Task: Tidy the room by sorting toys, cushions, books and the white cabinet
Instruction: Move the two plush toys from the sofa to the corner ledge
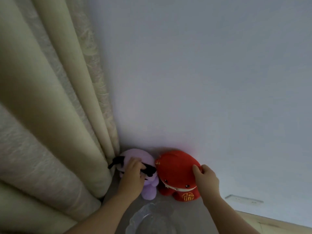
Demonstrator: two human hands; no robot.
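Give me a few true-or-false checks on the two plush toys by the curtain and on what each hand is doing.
1. The left hand grips the purple plush toy. True.
2. The right hand rests on the glass bowl. False: it holds the red plush toy, thumb on its front.
3. The two toys sit side by side against the wall. True.
4. The curtain hangs to the right of the red plush toy. False: it hangs to the left, beside the purple plush toy.
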